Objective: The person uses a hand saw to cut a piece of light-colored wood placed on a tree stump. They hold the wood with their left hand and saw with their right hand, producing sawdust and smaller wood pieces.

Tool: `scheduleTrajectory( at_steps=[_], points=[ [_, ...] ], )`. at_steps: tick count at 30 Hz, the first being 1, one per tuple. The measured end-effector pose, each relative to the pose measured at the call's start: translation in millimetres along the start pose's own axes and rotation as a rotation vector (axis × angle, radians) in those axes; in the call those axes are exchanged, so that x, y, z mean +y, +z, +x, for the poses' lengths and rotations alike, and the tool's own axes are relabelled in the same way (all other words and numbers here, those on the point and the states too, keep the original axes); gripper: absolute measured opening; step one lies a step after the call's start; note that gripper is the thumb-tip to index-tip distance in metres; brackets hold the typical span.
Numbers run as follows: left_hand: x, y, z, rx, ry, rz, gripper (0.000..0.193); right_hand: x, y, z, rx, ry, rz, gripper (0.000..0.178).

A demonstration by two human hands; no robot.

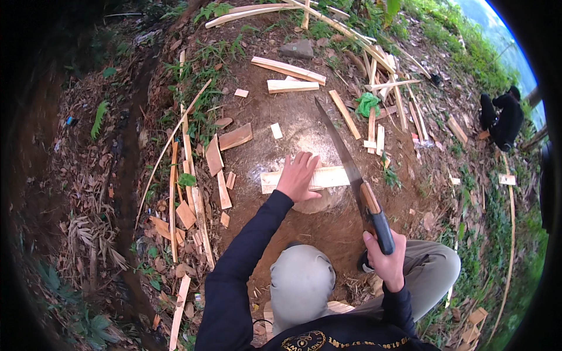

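Note:
A short pale plank (331, 176) lies crosswise on a round wooden stump (321, 203). My left hand (300, 175) rests on the plank with fingers spread, the thumb stretched out along its near edge. Closed around the black lower grip of a handsaw (346, 158) is my right hand (389, 255). The saw has a brown wooden upper handle and a long, slightly curved, tapering blade. Its blade slants up and left past the plank's right end, the tip pointing away from me. Whether the blade touches the plank I cannot tell.
Pale sawdust surrounds the stump. Beyond it lie cut boards (293, 86) and a small offcut (276, 130). Long strips (194, 193) lie left; a wood pile (380, 64) and green plastic bag (367, 104) lie far right. A person in dark clothes (507, 120) crouches at the right.

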State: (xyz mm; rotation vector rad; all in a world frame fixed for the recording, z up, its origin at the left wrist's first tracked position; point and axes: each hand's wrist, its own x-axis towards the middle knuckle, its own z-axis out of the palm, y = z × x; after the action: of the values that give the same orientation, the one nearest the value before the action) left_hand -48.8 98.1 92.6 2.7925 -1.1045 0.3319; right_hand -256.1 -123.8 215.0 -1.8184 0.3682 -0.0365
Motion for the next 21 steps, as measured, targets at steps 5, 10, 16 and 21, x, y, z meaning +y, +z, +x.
scheduleTrajectory(
  at_steps=[5, 10, 16, 21],
  points=[
    [1.4, -2.0, -6.9, -0.054, 0.01, -0.167, 0.064, 9.0, 0.1, 0.6, 0.006, 0.002, 0.018, 0.027],
    [4.0, -2.7, -8.5, -0.03, 0.036, -0.178, 0.065, 6.0, 0.6, -1.0, 0.004, -0.038, -0.013, 0.028],
    [13.1, -7.7, -9.9, 0.016, -0.064, -0.209, 0.067, 4.3, 5.8, 1.0, 0.009, -0.054, -0.022, 0.027],
    [18.0, -22.2, -18.0, 0.203, -0.092, -0.281, 0.065, 0.1, 12.5, 0.2, -0.01, -0.086, -0.039, 0.026]
  ],
)
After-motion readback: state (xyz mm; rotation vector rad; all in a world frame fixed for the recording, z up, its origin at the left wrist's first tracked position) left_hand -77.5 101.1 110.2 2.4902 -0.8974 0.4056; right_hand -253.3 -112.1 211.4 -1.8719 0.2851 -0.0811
